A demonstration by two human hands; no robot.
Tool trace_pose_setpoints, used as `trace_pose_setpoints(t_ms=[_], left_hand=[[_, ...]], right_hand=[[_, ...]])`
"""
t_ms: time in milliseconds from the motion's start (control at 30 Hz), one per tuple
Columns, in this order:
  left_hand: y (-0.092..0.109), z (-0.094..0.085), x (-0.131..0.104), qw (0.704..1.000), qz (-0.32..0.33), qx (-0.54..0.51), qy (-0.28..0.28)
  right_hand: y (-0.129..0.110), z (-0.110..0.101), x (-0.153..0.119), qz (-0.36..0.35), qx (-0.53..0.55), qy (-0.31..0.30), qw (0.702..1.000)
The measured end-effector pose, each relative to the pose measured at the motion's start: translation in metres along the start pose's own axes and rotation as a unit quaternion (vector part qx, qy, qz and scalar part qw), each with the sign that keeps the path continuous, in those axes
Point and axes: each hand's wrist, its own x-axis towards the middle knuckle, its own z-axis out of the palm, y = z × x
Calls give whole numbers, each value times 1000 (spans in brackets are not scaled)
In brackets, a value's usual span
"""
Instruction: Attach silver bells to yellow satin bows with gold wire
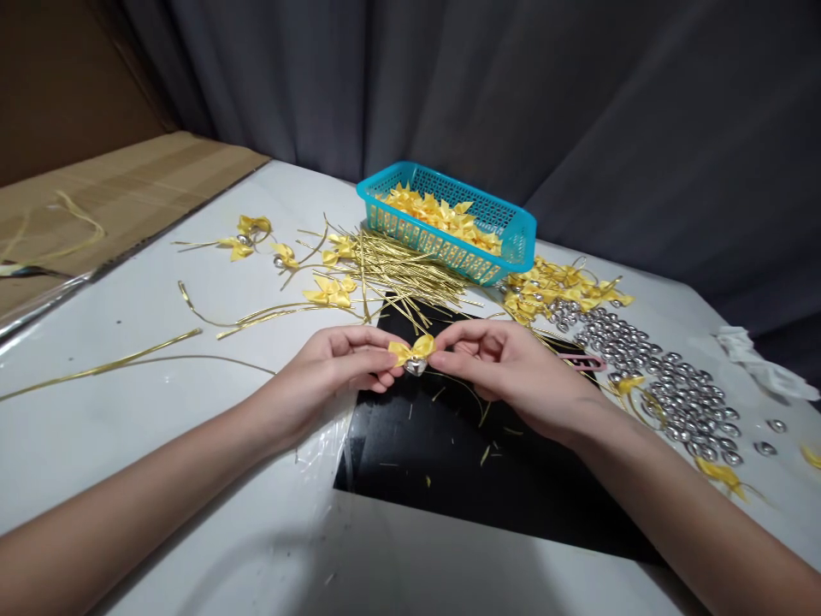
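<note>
Between the fingertips of both hands is a small yellow ribbon bow (423, 346) with a shiny silver bead (416, 366) at its centre. My left hand (343, 359) pinches the bow's left loop with thumb and forefinger. On the opposite side, the thumb and forefinger of my right hand (497, 355) close on the right edge. A thin gold wire trails beneath my right hand. Under both hands lies a black mat (462, 462), dotted with small gold and yellow scraps.
A blue plastic basket (522, 244) of yellow bows stands at the back. Gold wire ties (404, 265) are heaped before it. Silver beads (686, 393) spread across the right side, beside finished-looking yellow bows (552, 287). Cardboard (128, 197) covers the left corner.
</note>
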Motion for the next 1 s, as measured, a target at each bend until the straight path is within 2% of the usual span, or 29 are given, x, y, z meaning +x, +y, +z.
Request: trace_pose_setpoints(t_ms=[67,133,233,300,367,433,500,533,567,667,767,833,933,967,1000], left_hand=[[0,1,0,1000,4,17,15],[-1,3,-1,998,10,51,33],[-2,5,-2,992,16,117,48],[-3,7,-2,987,17,154,51],[-3,7,-3,982,15,182,52],[-3,8,-3,979,16,197,52],[-2,8,-4,979,22,196,45],[-2,8,-4,980,28,194,38],[-2,8,-4,980,33,194,31],[-1,8,-5,980,42,194,25],[0,8,-5,981,55,181,49],[0,9,-5,980,67,174,76],[0,10,-6,971,98,168,142],[-1,10,-7,964,114,171,166],[-2,11,-8,957,131,178,188]], right_hand=[[-5,-6,-2,4,-42,4,999],[-13,-16,-7,-9,-79,37,996],[-26,-37,-18,-52,-107,154,981],[-32,-54,-27,-94,-124,277,948],[-36,-71,-34,-138,-146,387,900],[-35,-87,-36,-160,-188,467,849],[-30,-99,-32,-169,-235,514,807],[-27,-103,-28,-173,-246,519,800],[-22,-106,-23,-171,-236,504,813],[-8,-107,-3,-125,-198,420,877],[7,-101,16,-73,-208,334,917],[13,-94,25,-68,-233,315,917],[12,-75,23,-111,-264,361,887],[9,-65,19,-117,-254,365,888],[4,-53,14,-114,-241,336,903]])
